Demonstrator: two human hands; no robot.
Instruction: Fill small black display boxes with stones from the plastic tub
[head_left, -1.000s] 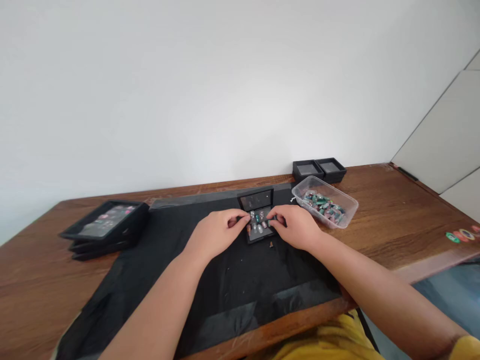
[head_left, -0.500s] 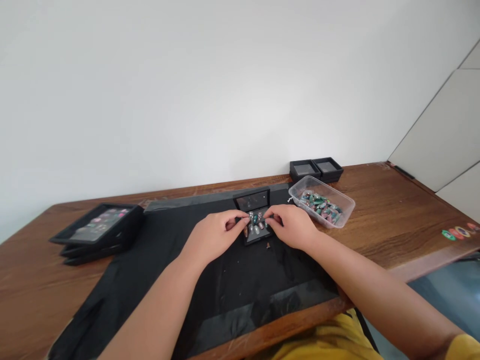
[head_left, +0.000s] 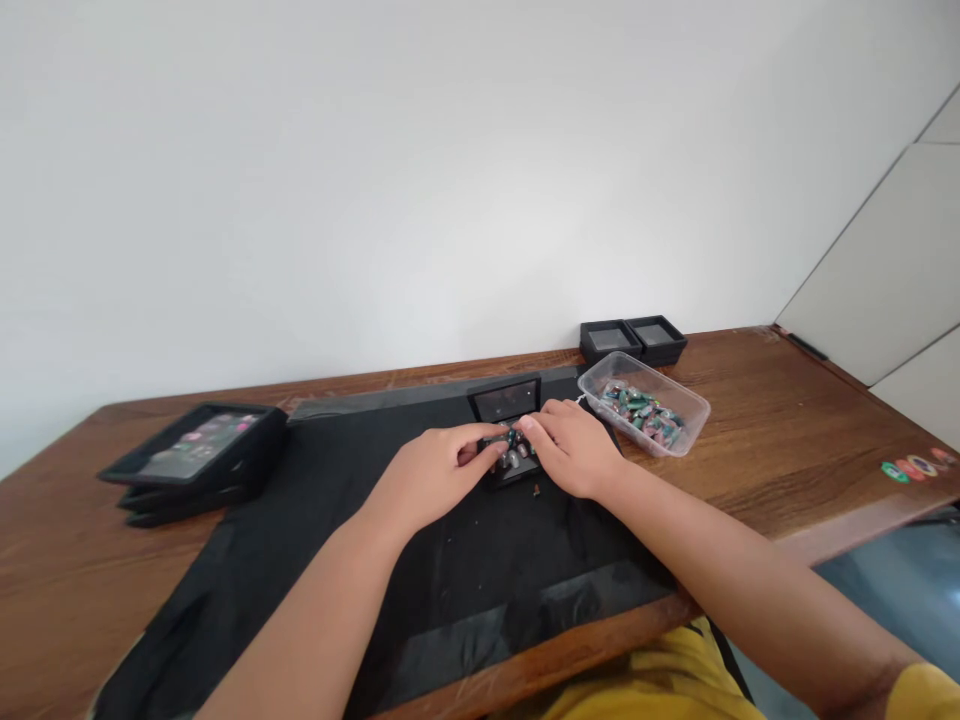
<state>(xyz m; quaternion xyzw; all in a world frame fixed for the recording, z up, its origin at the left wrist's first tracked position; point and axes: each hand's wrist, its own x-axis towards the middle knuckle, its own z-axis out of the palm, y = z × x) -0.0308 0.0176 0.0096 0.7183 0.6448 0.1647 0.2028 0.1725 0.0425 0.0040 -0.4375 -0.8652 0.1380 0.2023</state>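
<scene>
A small black display case (head_left: 504,402) stands with its clear-windowed lid raised at the back. Rows of decorated press-on nails (head_left: 514,460), silver, pinkish and dark green, lie in its base. From the left, my left hand (head_left: 437,470) reaches in, thumb and index fingertip closed around a nail at that end of the rows. My right hand (head_left: 571,445) bends over the right part of the case with its fingers pressed together. Its fingertips rest among the upper nails and hide several; what they grip, if anything, is covered.
Right of the case stands a clear plastic tub (head_left: 694,425) of loose green and pink nails. Stacked black cases (head_left: 259,465) sit at left, more cases (head_left: 655,340) by the wall. A tiny brownish piece (head_left: 536,490) lies on the black mat (head_left: 517,560).
My right hand has moved left and inward over the case, now covering the upper nails. My left fingertips have shifted slightly right over the rows. The case and tub stay put.
</scene>
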